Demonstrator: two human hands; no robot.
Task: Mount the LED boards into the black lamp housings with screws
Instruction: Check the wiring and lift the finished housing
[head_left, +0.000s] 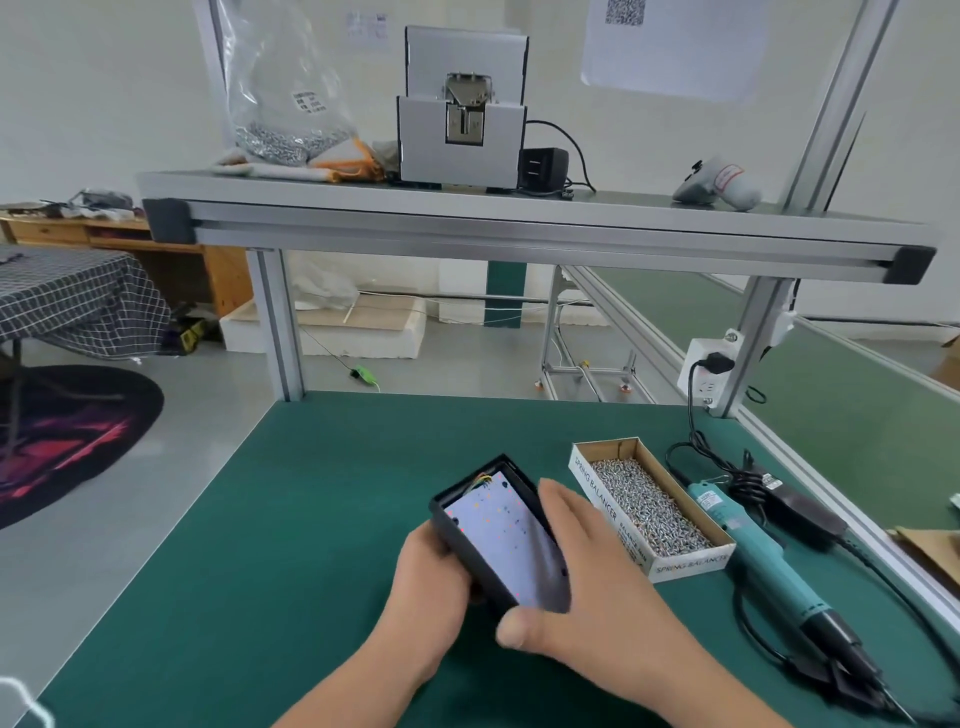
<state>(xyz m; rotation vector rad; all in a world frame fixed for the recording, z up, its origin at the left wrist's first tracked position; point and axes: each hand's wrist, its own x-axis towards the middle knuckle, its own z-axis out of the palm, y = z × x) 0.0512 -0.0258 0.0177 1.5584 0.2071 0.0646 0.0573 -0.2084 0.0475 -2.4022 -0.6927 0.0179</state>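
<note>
A black rectangular lamp housing (470, 558) is held tilted above the green mat, with a white LED board (511, 540) lying inside it and thin coloured wires at its far end. My left hand (434, 582) grips the housing's near left side from below. My right hand (587, 582) holds the right side, fingers along the far edge and thumb at the near corner. A cardboard box of small silver screws (647, 506) stands just to the right. Beside it lies a teal electric screwdriver (769, 566) with a black tip and cable.
The green mat (311, 519) covers the bench. An aluminium shelf (519, 228) overhead carries a screw feeder machine (462, 130), a bag of screws (285, 135) and a power adapter (543, 169). A wall socket (709, 371) hangs on the right post. Brown cardboard (930, 545) lies far right.
</note>
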